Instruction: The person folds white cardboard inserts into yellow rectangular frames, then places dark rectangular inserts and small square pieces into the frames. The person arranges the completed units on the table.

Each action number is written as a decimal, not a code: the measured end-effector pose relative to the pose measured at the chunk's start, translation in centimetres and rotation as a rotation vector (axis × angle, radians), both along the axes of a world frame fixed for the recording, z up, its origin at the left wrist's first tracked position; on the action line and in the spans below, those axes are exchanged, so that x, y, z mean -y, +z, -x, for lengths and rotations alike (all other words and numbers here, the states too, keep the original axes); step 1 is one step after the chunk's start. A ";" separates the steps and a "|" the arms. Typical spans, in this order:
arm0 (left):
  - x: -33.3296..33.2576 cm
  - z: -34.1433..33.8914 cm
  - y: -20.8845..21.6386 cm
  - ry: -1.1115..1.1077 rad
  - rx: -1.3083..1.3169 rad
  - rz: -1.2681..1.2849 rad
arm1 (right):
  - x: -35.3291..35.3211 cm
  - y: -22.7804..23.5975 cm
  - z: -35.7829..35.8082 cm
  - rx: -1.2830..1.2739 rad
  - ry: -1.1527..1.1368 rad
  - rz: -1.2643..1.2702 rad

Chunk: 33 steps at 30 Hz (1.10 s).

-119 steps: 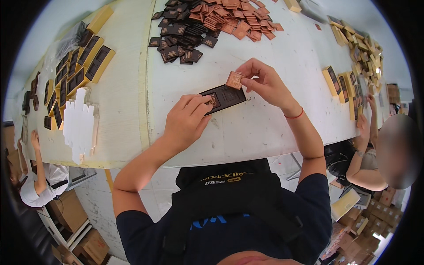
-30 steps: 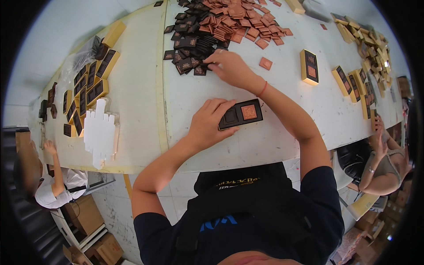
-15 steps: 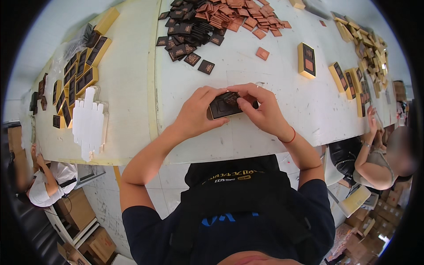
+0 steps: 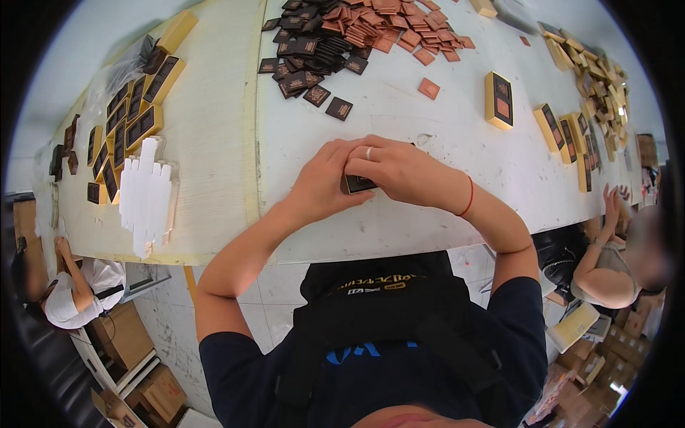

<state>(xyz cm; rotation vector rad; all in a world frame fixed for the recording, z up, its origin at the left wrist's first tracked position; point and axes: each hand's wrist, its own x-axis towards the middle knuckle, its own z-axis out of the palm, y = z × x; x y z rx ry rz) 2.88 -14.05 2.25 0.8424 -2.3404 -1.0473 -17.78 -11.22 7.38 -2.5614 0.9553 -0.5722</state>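
My left hand (image 4: 325, 182) grips the left end of a small black box (image 4: 359, 185) with a pale rim, its thumb along the near side. My right hand (image 4: 407, 172), with a ring on one finger, is bent over the top of the box, fingers curled down near my left fingertips. It covers most of the box, so what its fingertips hold or press is hidden. Beyond my hands lie a heap of flat dark squares (image 4: 314, 60) and a heap of reddish-brown squares (image 4: 385, 28). One dark square (image 4: 339, 108) and one reddish square (image 4: 429, 88) lie apart, nearer me.
A gold-sided box (image 4: 499, 100) holding a reddish square stands to the right, before more boxes (image 4: 606, 85). At left are gold boxes with dark insides (image 4: 143, 127) and a stack of white card pieces (image 4: 145, 196). People sit at both sides of the table (image 4: 214, 164).
My right hand has swung left over the box, palm down, hiding the dark square it held at the box's top. My left hand has stayed on the box's left end.
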 end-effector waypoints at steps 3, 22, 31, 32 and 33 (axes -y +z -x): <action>-0.3 0.0 0.2 0.034 -0.060 -0.057 | -1.5 -0.8 1.7 0.134 -0.112 -0.057; 17.3 -23.3 0.3 1.050 0.176 0.859 | -6.6 -4.9 8.1 0.077 -0.513 0.280; 14.7 -21.2 -1.6 0.905 0.650 0.613 | -1.9 -5.6 16.3 -0.041 -0.876 0.497; 13.3 -18.8 -0.8 0.810 0.618 0.665 | -1.1 -6.2 15.3 0.089 -0.861 0.372; 11.6 -16.4 -0.3 0.718 0.592 0.711 | -0.2 -6.0 13.8 0.120 -0.814 0.336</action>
